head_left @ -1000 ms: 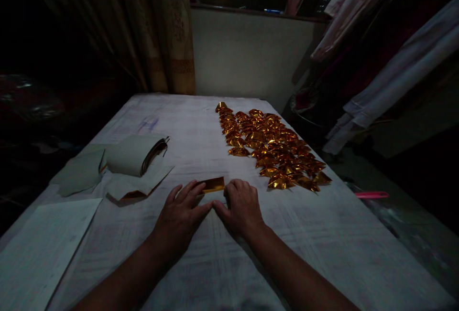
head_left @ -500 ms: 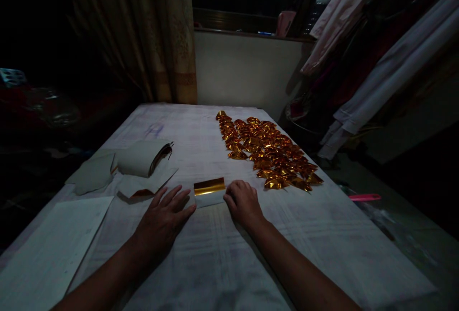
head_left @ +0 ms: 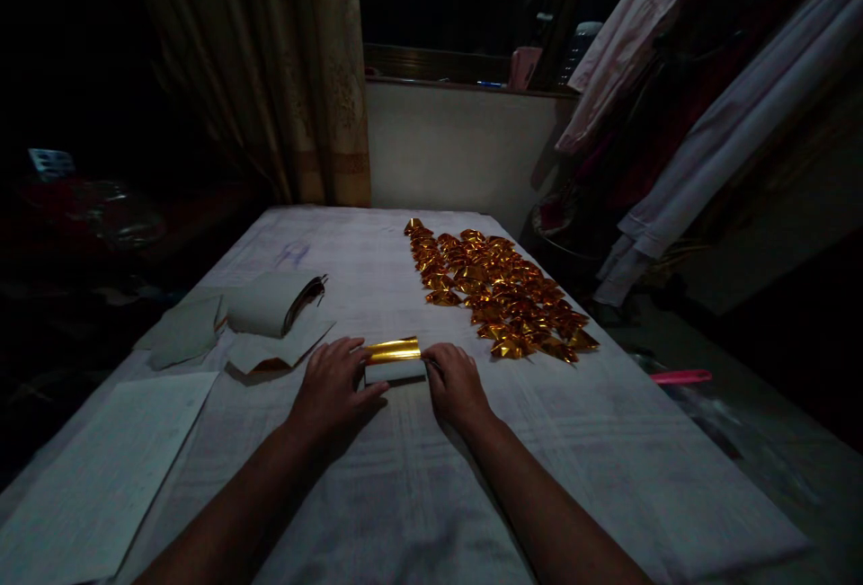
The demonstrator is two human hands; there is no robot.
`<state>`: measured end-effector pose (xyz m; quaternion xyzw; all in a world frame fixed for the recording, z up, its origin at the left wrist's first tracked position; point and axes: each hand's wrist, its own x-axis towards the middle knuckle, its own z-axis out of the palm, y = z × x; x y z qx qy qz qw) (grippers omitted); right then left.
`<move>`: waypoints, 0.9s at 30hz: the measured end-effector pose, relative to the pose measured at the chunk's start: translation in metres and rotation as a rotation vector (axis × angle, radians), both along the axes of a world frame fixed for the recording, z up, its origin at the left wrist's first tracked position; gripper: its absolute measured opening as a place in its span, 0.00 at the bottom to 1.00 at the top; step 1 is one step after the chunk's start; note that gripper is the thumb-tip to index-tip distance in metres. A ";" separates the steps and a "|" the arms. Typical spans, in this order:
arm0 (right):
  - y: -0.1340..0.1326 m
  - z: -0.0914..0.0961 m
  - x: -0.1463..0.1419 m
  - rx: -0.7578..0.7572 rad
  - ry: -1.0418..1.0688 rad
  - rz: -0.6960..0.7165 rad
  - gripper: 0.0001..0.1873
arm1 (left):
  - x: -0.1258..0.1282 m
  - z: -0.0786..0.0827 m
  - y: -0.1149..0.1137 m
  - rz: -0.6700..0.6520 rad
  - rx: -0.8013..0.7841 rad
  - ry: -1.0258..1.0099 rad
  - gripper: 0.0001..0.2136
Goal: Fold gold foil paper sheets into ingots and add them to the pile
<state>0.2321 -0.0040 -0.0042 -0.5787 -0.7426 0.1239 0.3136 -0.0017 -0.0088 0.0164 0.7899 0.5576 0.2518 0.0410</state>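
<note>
A small sheet of gold foil paper (head_left: 395,358), gold on its far half and pale on its near half, lies on the white table (head_left: 431,477) between my hands. My left hand (head_left: 333,392) has its fingers curled onto the sheet's left end. At the right end, my right hand (head_left: 455,383) pinches the paper with bent fingers. A big patch of several folded gold foil pieces (head_left: 495,288) covers the table beyond my right hand.
A curled stack of pale sheets (head_left: 273,305) lies left of my hands, with loose sheets (head_left: 182,331) beside it and a large white sheet (head_left: 101,468) at the near left. A curtain (head_left: 297,73) and hanging clothes (head_left: 707,118) flank the table's far end.
My left hand was flat on the table left of the sheet half a second ago; it has moved right and closed on the sheet's left end. The sheet now looks narrower.
</note>
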 end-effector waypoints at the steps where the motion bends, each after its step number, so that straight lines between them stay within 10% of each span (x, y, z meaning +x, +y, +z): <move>1: 0.000 -0.001 0.001 0.003 0.014 0.002 0.11 | 0.002 -0.003 -0.001 -0.009 -0.002 -0.007 0.16; 27: -0.002 0.000 0.007 -0.014 0.025 0.098 0.18 | 0.002 -0.018 -0.007 -0.026 -0.030 -0.068 0.08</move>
